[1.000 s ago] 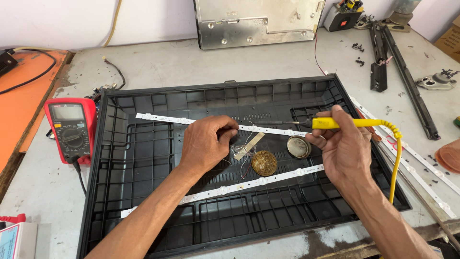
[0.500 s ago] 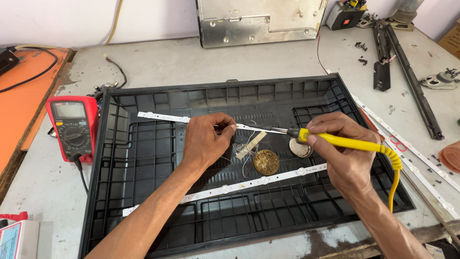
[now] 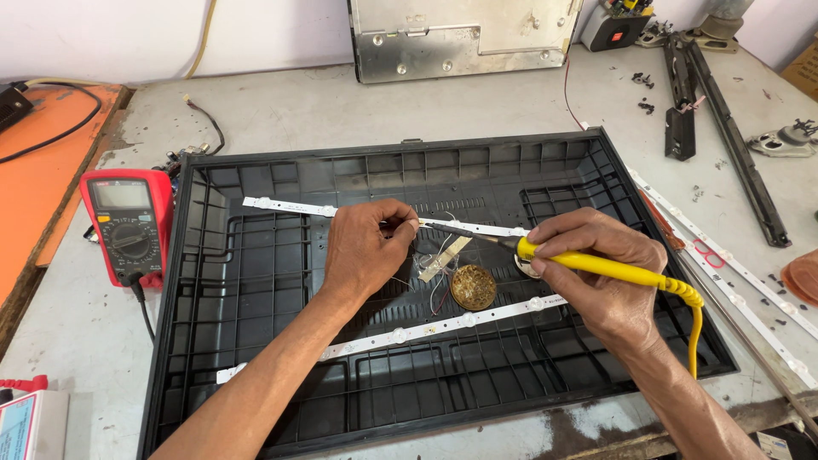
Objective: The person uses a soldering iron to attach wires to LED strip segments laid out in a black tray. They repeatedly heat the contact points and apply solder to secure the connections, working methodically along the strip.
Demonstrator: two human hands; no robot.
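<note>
Right hand (image 3: 601, 281) gripped the yellow iron (image 3: 596, 265), tip laid on the upper strip (image 3: 477, 228) inside the black panel (image 3: 256, 375). Left hand (image 3: 365, 251) pinched a wire there, steadying the joint. Brass sponge (image 3: 473, 286) sat close for tip cleaning.

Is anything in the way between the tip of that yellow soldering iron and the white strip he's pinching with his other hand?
Nothing visible blocks it. The right hand holds the yellow soldering iron, and its tip reaches straight to the upper white strip beside the left hand. The brass wool tin and loose wires lie below that line.
</note>
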